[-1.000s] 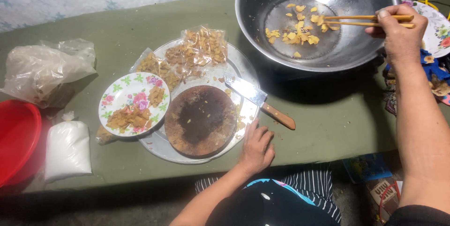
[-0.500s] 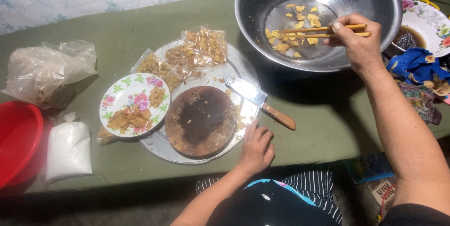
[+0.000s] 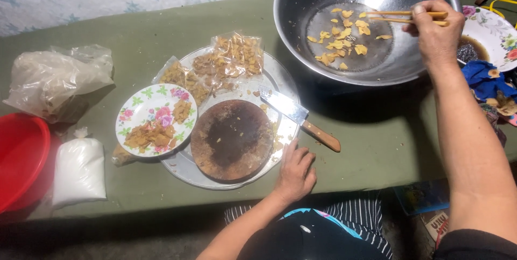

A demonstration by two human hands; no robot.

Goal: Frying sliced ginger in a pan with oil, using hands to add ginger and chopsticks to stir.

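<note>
Chopsticks (image 3: 405, 17) sit pinched in the right hand (image 3: 436, 31), tips over the golden fried pieces (image 3: 344, 36) inside the large steel wok (image 3: 366, 23) on the green counter (image 3: 377, 130). Left hand (image 3: 295, 171) rests flat and open on the counter edge, touching the metal tray (image 3: 280, 77), just below the cleaver (image 3: 301, 119) and round chopping board (image 3: 232, 139).

Both forearms are bare from the elbow down to the wrist. The left hand (image 3: 295, 171) and the right hand (image 3: 437, 28) wear no glove, ring or watch. Near the right elbow there is the edge of a dark sleeve (image 3: 476, 245). On the lap lies striped black-and-white cloth (image 3: 361, 217), with a dark garment with light blue trim (image 3: 301, 236) over it.
</note>
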